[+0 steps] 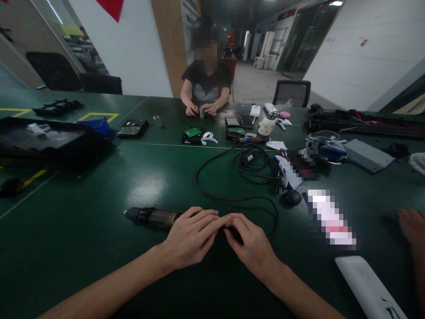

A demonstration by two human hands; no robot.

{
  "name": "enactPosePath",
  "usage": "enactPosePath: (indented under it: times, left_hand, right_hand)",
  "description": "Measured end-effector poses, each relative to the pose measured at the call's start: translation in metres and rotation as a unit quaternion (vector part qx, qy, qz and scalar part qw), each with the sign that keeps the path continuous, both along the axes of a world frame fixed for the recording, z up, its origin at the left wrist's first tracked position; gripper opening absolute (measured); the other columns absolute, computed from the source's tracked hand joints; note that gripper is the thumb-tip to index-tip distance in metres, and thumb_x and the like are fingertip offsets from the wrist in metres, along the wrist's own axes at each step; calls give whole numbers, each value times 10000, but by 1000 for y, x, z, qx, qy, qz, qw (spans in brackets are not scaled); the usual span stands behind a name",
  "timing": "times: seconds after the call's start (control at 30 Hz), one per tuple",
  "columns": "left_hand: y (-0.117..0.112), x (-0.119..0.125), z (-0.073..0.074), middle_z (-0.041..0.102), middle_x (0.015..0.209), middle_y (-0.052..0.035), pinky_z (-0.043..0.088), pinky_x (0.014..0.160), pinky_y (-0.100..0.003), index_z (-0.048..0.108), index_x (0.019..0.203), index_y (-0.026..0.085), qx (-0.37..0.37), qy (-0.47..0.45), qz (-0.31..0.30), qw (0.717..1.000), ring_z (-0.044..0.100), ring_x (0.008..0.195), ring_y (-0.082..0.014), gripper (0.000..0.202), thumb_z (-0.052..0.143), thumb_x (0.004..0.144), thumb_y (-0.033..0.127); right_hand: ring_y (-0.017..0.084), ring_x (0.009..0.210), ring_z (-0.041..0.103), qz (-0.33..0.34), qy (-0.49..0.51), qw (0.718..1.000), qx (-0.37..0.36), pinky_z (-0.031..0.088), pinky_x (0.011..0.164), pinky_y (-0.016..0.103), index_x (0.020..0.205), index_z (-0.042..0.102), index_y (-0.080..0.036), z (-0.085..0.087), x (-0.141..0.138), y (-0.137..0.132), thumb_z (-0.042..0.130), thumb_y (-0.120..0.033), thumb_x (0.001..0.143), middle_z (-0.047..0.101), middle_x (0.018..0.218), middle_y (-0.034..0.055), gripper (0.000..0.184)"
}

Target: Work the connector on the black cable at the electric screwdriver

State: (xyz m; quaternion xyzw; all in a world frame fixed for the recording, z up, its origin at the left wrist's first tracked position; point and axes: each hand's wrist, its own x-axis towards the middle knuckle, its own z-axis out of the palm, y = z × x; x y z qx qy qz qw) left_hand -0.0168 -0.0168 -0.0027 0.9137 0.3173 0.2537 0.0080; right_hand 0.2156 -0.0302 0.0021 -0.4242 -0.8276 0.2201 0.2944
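Observation:
My left hand lies over the rear part of a dark electric screwdriver that rests on the green table with its tip pointing left. The fingers are wrapped over its body. My right hand sits just to the right, fingertips touching those of the left hand and pinching the spot where the black power cable joins the tool. What lies under the fingertips is hidden.
The cable loops to a coil mid-table. A person sits across, hands on a small grey cylinder. Opened hard drives, a phone, a white bottle, a black tray and a white object lie around. Another person's hand is at right.

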Motion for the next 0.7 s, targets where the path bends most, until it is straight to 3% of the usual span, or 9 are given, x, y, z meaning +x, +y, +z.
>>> enactPosePath:
  times: [0.17,0.33,0.5,0.6,0.7]
  left_hand:
    - [1,0,-3,732,1191,-49,478,920,-373,456,1544,243,29,4,22,999,681,1074,-195,491,511,1056,245]
    - [0,-3,1,702,1277,-49,468,993,-391,422,1564,238,2,5,-14,1000,634,1216,-203,547,521,1026,214]
    - [1,-1,0,722,1192,-49,497,925,-374,462,1538,244,22,0,14,1000,677,1076,-193,500,515,1041,237]
    - [1,-1,1,711,1239,-69,496,947,-380,423,1569,226,14,10,6,1000,658,1164,-212,533,506,1044,265]
    - [1,-2,2,703,1271,-61,485,975,-382,386,1591,243,5,26,-13,1000,640,1211,-210,555,475,1045,203]
  right_hand:
    - [227,1099,696,1,-3,1000,-8,616,940,375,1123,603,-233,-2,0,0,535,-150,1021,678,1209,80,148]
    - [234,1119,697,-6,-9,1000,0,622,937,377,1146,600,-229,-2,-1,-1,533,-168,1027,678,1232,85,150]
    - [223,1086,708,1,-9,1000,4,629,921,364,1119,602,-229,-3,-1,0,544,-158,1015,683,1200,76,139]
    - [226,1089,707,2,-7,1000,4,632,917,365,1097,604,-228,-2,-1,0,532,-156,1020,684,1189,77,128]
    - [242,1105,707,-5,-11,1000,14,636,924,391,1193,595,-222,-2,-1,-1,529,-169,1027,683,1226,94,186]
